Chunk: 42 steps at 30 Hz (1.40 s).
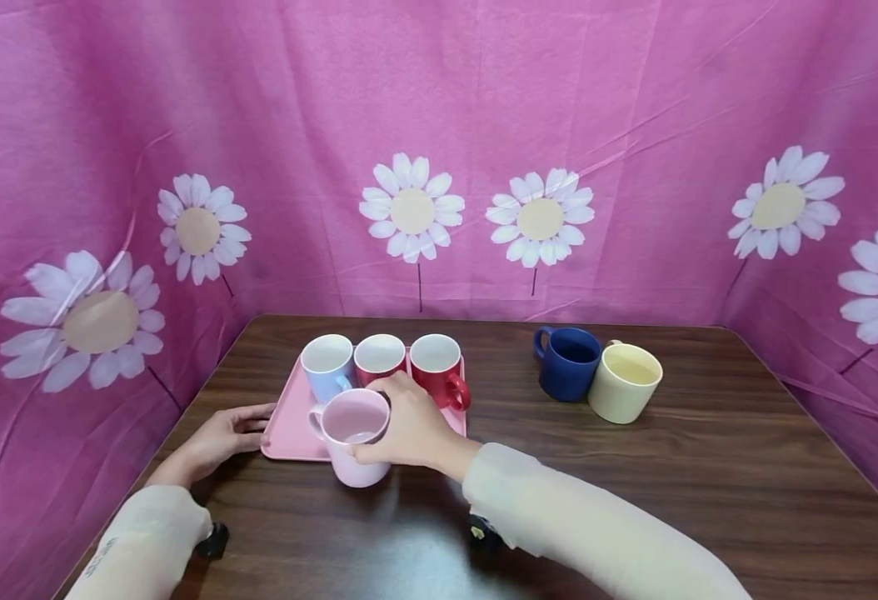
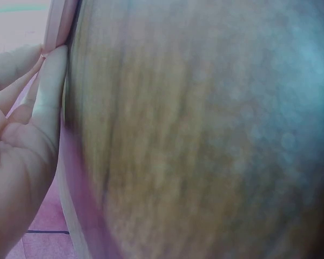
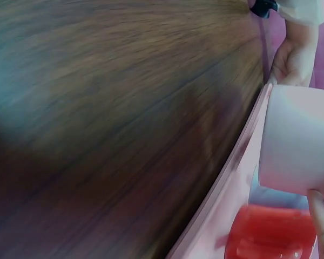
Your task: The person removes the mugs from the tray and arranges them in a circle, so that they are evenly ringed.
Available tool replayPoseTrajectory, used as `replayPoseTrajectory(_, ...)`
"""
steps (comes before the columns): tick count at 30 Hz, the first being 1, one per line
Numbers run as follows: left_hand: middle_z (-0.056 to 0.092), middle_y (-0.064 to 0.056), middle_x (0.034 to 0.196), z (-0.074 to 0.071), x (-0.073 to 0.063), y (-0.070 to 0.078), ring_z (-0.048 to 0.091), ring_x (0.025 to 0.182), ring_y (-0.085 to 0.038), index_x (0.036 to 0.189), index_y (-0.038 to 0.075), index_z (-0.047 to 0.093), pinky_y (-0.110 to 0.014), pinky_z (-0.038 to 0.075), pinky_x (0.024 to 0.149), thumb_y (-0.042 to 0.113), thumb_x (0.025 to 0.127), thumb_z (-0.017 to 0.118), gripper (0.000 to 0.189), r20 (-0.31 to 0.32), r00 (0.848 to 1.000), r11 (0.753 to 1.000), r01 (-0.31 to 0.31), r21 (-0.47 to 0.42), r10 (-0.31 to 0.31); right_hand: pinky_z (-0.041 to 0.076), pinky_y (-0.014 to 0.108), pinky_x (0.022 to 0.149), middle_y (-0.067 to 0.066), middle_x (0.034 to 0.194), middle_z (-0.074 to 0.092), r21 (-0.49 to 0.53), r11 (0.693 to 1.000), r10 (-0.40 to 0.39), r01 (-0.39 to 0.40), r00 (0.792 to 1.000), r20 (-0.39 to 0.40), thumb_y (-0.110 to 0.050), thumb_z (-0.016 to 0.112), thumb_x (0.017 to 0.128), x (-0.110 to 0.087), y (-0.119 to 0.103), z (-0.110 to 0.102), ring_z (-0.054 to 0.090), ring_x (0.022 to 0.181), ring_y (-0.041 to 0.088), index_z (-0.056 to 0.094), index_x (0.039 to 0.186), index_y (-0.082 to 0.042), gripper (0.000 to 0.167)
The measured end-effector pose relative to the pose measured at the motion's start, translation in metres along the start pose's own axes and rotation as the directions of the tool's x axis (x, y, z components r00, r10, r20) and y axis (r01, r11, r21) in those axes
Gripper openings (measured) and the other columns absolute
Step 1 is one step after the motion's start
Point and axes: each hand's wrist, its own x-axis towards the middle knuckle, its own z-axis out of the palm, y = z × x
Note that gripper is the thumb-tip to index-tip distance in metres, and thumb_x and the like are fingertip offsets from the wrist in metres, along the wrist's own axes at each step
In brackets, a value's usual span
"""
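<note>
A pale pink mug is in my right hand, its thumb and fingers round the right side near the rim. The mug overlaps the front edge of a pink tray in the head view, with its handle pointing left. At the tray's left edge, my left hand pinches the border between thumb and fingertips. A light blue mug and two red mugs stand in a row along the tray's back, the middle red mug partly hidden by my right hand. The right red mug has its handle toward the right front.
A dark blue mug and a cream yellow mug stand side by side on the brown wooden table, right of the tray. A pink cloth with printed daisies hangs behind and along both sides.
</note>
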Motion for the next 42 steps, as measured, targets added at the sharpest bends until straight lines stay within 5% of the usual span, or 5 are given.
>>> replayPoseTrajectory(19, 0.053, -0.033, 0.125, 0.000, -0.002, 0.004, 0.061, 0.104, -0.020, 0.136, -0.015, 0.039, -0.023, 0.050, 0.080, 0.005, 0.084, 0.071, 0.064, -0.026, 0.999, 0.998, 0.046, 0.052, -0.045, 0.051, 0.029, 0.075, -0.008, 0.100, 0.056, 0.038, 0.983, -0.179, 0.177, 0.983, 0.038, -0.035, 0.088, 0.054, -0.044, 0.037, -0.060, 0.052, 0.093, 0.009, 0.061, 0.110, -0.015, 0.065)
replayPoseTrajectory(34, 0.054, -0.033, 0.124, 0.001, -0.002, 0.004, 0.062, 0.102, -0.016, 0.136, -0.016, 0.039, -0.022, 0.050, 0.080, 0.004, 0.084, 0.071, 0.064, -0.024, 0.999, 0.998, 0.043, 0.048, -0.042, 0.050, 0.032, 0.074, -0.010, 0.098, 0.057, -0.030, 0.980, -0.197, 0.199, 0.979, 0.050, -0.034, 0.089, 0.055, -0.074, 0.072, -0.112, 0.053, 0.091, 0.010, 0.062, 0.112, -0.017, 0.066)
replayPoseTrajectory(42, 0.052, -0.034, 0.125, 0.001, -0.002, 0.005, 0.061, 0.100, -0.012, 0.136, -0.016, 0.038, -0.023, 0.050, 0.080, 0.004, 0.084, 0.071, 0.065, -0.026, 0.999, 0.998, 0.044, 0.046, -0.042, 0.049, 0.031, 0.075, -0.009, 0.098, 0.059, -0.115, 0.971, -0.212, 0.210, 0.977, -0.006, -0.032, 0.089, 0.052, -0.086, 0.090, -0.135, 0.054, 0.091, 0.009, 0.063, 0.110, -0.015, 0.066)
